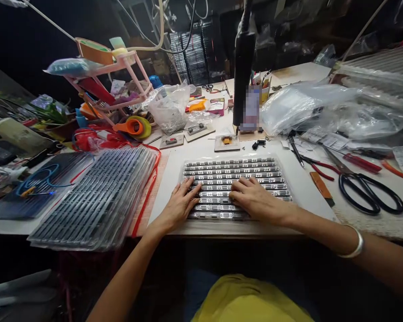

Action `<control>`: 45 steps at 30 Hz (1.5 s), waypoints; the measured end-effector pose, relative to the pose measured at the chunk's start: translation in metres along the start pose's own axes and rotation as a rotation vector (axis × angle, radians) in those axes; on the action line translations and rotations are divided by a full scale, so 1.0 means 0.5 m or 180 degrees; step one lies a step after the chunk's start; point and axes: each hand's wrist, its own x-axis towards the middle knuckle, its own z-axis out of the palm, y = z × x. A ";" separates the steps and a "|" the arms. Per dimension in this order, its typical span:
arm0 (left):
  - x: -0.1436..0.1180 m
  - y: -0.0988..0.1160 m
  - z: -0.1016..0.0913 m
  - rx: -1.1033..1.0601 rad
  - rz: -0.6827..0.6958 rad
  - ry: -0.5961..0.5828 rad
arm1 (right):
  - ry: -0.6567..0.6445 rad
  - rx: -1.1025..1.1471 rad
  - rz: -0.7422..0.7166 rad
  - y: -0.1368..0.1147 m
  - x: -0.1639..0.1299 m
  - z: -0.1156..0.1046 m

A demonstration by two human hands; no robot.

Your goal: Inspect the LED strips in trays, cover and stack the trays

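Both hands lie flat, fingers extended and grasping nothing, on the tray of component strips (235, 172) at the table's (298, 179) front edge: left hand (181, 203) on its left portion, right hand (255, 199) on its centre. Black scissors (369, 190) lie well to the right.

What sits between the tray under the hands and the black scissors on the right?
Head view: between the tray and black scissors lie red-handled pliers and an orange-brown strip.
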 end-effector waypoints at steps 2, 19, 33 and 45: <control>-0.001 0.001 -0.003 -0.0046 0.0009 -0.0030 | -0.0154 -0.0237 -0.0132 -0.009 0.029 -0.006; -0.002 0.012 -0.028 -0.0247 0.0014 -0.0318 | 0.0114 0.0695 0.0063 -0.070 0.006 0.011; -0.002 -0.009 -0.001 -0.1107 -0.0170 0.0398 | 0.0132 0.1077 0.0299 -0.047 -0.003 -0.016; -0.055 -0.061 0.012 -0.2086 -0.0856 0.1204 | 0.0771 -0.0100 0.1721 0.107 -0.149 0.063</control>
